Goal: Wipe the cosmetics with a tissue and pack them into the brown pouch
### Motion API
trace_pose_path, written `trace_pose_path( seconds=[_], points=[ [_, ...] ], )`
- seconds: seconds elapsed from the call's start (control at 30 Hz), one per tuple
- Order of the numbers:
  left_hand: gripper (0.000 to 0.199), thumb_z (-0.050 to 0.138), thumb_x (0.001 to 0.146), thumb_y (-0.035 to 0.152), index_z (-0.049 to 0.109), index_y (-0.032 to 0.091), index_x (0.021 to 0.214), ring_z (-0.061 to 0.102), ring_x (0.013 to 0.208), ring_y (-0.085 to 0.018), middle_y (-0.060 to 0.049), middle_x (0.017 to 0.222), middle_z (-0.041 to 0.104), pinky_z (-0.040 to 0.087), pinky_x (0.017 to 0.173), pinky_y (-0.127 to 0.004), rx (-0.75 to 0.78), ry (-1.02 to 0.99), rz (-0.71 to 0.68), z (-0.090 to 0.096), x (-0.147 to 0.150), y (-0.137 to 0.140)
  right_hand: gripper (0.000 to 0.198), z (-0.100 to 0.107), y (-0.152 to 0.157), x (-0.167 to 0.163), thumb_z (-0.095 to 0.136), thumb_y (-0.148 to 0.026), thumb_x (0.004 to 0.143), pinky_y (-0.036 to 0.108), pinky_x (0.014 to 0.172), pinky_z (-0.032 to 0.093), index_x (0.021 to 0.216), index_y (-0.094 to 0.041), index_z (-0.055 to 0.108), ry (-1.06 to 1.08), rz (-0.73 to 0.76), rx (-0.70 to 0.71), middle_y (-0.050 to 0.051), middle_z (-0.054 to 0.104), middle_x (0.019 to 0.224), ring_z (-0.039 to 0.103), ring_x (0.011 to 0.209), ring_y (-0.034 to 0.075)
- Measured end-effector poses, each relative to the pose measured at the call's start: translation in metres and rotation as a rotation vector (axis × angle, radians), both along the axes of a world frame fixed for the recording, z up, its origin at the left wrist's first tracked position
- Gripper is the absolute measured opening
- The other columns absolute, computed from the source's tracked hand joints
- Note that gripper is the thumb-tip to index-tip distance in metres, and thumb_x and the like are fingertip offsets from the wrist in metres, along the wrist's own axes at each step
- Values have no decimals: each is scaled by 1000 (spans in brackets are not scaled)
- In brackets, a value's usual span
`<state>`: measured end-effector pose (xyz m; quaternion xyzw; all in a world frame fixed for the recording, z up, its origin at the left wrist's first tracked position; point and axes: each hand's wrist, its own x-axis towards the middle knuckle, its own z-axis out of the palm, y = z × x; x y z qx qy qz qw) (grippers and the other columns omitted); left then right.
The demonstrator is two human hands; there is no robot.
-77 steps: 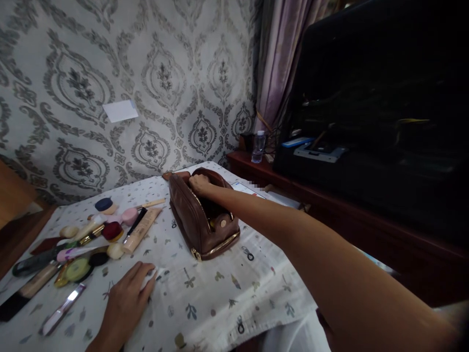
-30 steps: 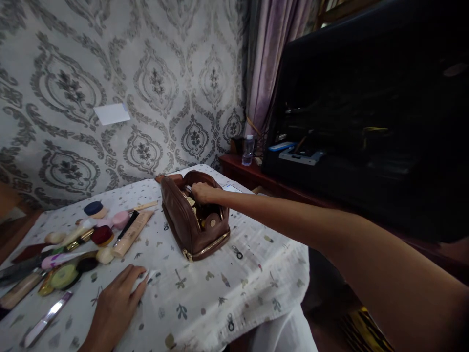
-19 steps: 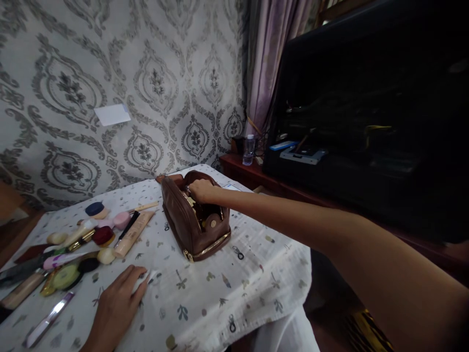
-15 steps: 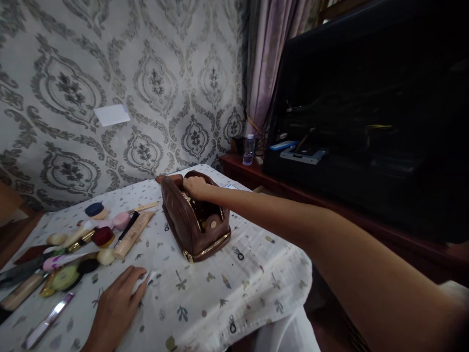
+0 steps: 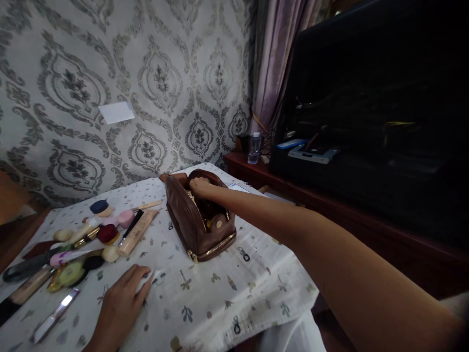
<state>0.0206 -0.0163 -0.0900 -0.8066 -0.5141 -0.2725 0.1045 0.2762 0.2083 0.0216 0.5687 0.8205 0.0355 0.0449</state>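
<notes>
Brown leather, or something much like it, for the boxy, gold-zipped pouch (image 5: 185, 220) standing on a white cotton-looking cloth printed with small plants (image 5: 205, 303), unzipped along the top and gaping. Deep in that mouth, with knuckles uppermost, the bare right hand (image 5: 201, 188); fingertips hidden behind the near wall, so impossible to say whether pinching something or only pressed together. Flat on the cloth, lower left, the bare left hand (image 5: 124, 298), loosely curled, with thumb and forefinger close about a scrap of white, perhaps a fold of cloth, too unclear to judge. Just beside, a slim silvery stick (image 5: 56, 315); farther up, a flat beige squeeze tube (image 5: 139, 232). As for handling, probably fairly light, supple in the walls yet firm enough to stand upright, slightly smooth to the touch and hardly fragile. Best steadied by the broad left wall, or gripped low at the near end above the brass-coloured zip pulls (image 5: 193, 256). Better not lifted by one slack lip alone, for fear of buckling and spilling any contents.
</notes>
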Motion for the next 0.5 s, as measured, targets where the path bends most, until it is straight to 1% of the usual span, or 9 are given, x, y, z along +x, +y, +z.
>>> trace_pose_path(
  seconds=[0.07,0.13,0.17,0.2,0.27,0.33,0.4,0.5],
  points=[
    [39,36,101,48,65,24,91,72,76,-17,-1,87,72,54,63,-25,0,5,10,-1,-1,0,27,-2,0,-2,61,-16,91,42,91,55,115,-4,67,-32,45,34,24,66,119,66,111,30],
    [39,36,100,49,65,25,91,72,78,-17,-1,88,72,55,65,-25,-2,6,19,-3,-1,0,30,-4,-1,-1,57,-11,90,44,92,54,118,-1,65,-56,103,91,32,60,125,61,118,35],
    [38,37,100,49,65,25,92,73,79,-18,-1,89,72,55,66,-25,-8,6,21,-3,-1,1,32,-6,-1,0,54,-10,91,45,95,52,120,-2,64,-66,147,115,32,57,130,58,122,36],
    [38,37,100,49,65,25,93,73,80,-18,-1,90,73,55,67,-25,-15,4,22,-4,-2,1,34,-7,0,2,51,-10,92,46,98,50,123,-4,63,-77,203,128,30,55,134,55,126,35],
    [36,38,100,48,65,25,93,72,80,-17,-1,90,73,56,67,-25,-19,-3,21,-5,-2,2,36,-11,2,6,49,-14,95,43,104,46,128,-14,61,-98,334,122,21,54,139,52,130,30],
    [35,39,99,48,65,25,93,72,79,-17,0,90,73,56,67,-25,-4,-8,18,-5,-2,2,39,-15,6,11,53,-17,94,40,104,46,133,-21,58,-118,437,98,15,54,142,51,130,27],
    [35,39,100,48,65,25,93,72,78,-17,0,89,73,56,66,-25,8,-11,16,-5,-2,2,43,-19,12,14,54,-18,94,39,102,47,137,-23,54,-128,487,85,13,53,143,52,129,27],
    [36,38,100,49,64,25,93,73,77,-17,0,88,72,55,66,-25,9,-11,10,-4,-1,2,40,-23,18,14,49,-17,96,39,100,47,135,-23,55,-117,508,71,13,54,143,54,127,27]
  ],
)
